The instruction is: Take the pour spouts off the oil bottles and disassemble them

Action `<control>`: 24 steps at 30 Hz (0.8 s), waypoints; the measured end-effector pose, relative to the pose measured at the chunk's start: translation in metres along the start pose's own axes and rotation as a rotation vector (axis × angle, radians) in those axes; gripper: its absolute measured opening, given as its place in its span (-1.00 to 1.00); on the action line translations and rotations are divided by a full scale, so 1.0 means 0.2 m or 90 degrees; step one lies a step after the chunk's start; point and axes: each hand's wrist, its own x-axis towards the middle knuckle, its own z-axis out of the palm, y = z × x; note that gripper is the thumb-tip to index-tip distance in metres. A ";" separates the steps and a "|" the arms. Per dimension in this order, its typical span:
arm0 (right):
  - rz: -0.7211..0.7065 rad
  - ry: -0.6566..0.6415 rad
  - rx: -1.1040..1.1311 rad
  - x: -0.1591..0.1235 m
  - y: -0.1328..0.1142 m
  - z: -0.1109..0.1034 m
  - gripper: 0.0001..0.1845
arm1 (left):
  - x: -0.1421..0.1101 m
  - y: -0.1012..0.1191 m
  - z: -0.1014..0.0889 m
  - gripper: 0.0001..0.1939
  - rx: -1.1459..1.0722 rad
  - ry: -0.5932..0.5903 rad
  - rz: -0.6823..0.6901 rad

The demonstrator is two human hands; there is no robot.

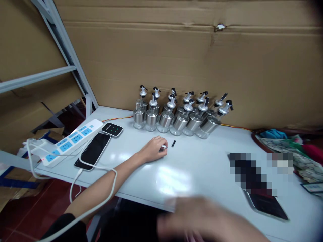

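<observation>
My left hand (154, 149) rests on the white table (202, 168), its fingers closed around a small silver-and-black pourer spout (164, 147), mostly hidden by them. Just right of these fingers lies a small black piece (173, 143), apart from the hand. Behind them stand several glass bottles in metal sleeves (166, 120), most topped with silver-and-black pourer spouts. The front-left bottle (138, 116) has a bare glass neck. My right hand (191, 215) is over the table's near edge, smeared by motion; its fingers and anything in them cannot be made out.
At left are a white power strip (75, 141), a phone (93, 152) and a small black device (112, 129). A white cable (113, 183) crosses my left forearm. Another phone (267, 205) lies at right, near a cloth-filled basket (282, 151). Cardboard (151, 50) walls the back.
</observation>
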 end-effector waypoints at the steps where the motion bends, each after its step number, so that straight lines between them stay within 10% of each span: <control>1: 0.048 0.088 -0.045 0.06 0.05 -0.06 -0.63 | 0.00 0.00 0.00 -0.92 -0.003 0.008 0.000; 6: 0.104 0.403 -0.252 0.27 0.46 -0.14 -0.78 | 0.00 0.00 0.01 -0.90 -0.029 0.033 -0.001; 24: 0.144 0.294 -0.246 0.27 0.63 -0.01 -0.81 | -0.01 0.02 0.02 -0.92 0.010 0.046 0.033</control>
